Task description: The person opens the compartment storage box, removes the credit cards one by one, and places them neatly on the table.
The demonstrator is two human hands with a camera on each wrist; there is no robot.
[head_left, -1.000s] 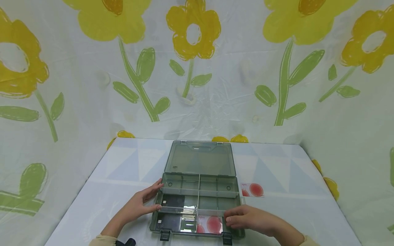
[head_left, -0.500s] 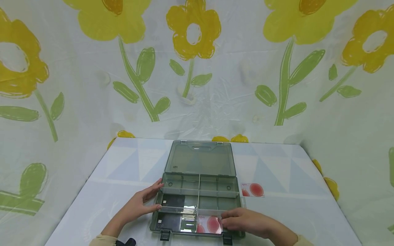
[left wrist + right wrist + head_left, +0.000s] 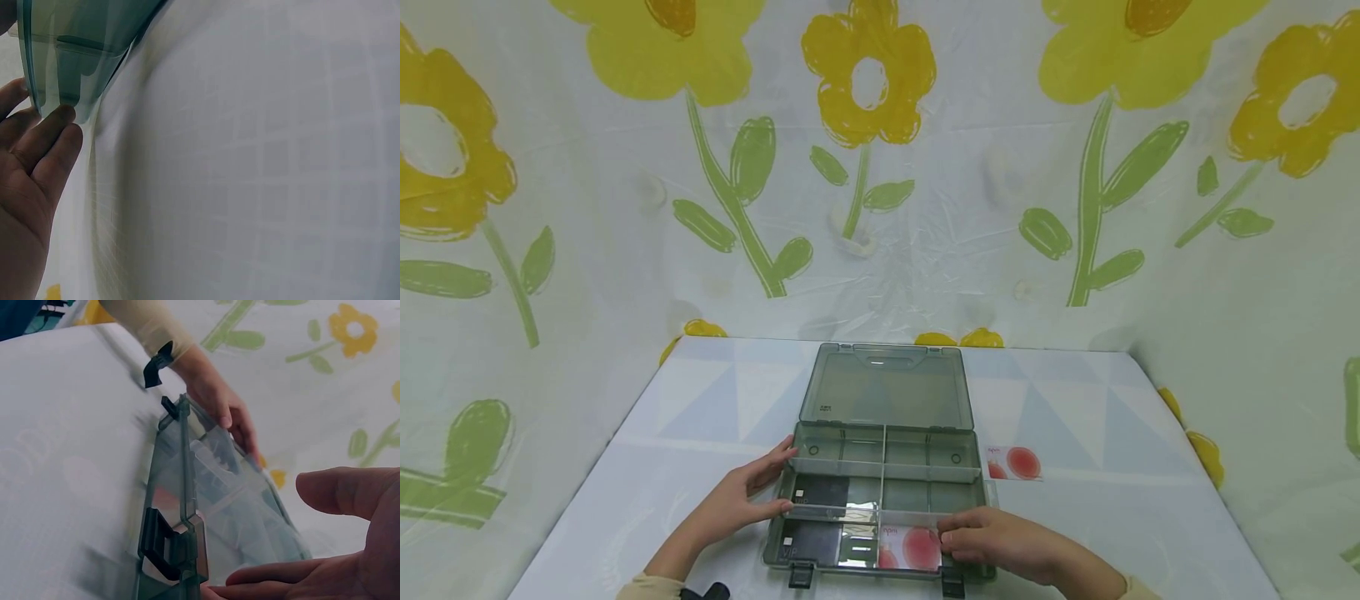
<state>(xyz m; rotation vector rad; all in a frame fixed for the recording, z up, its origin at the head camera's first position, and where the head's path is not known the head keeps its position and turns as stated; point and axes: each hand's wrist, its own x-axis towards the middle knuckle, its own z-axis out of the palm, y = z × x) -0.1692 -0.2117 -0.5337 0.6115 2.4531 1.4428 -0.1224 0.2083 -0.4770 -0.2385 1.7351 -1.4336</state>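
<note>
A grey-green translucent divided box point(image 3: 917, 497) lies on the table with its lid point(image 3: 887, 387) folded back. At its left edge rests my left hand point(image 3: 730, 504), thumb and fingers spread; the left wrist view shows straight fingertips point(image 3: 62, 115) touching the box wall. A white card with red circles point(image 3: 913, 547) lies in the front right compartment. My right hand point(image 3: 1003, 542) reaches into that compartment, fingertips at the card's right edge. In the right wrist view its thumb point(image 3: 331, 490) stands apart from the extended fingers. Whether they press the card is hidden.
Black cards marked VIP point(image 3: 810, 542) lie in the front left and middle left compartments. A second red-circle card point(image 3: 1015, 462) is on the table right of the box. Black latches point(image 3: 801, 575) stick out at the front. Flower-printed sheeting point(image 3: 955, 208) surrounds the table.
My right hand has shifted slightly left, its fingertips now at the card's right edge. The left hand and the box have kept their place.
</note>
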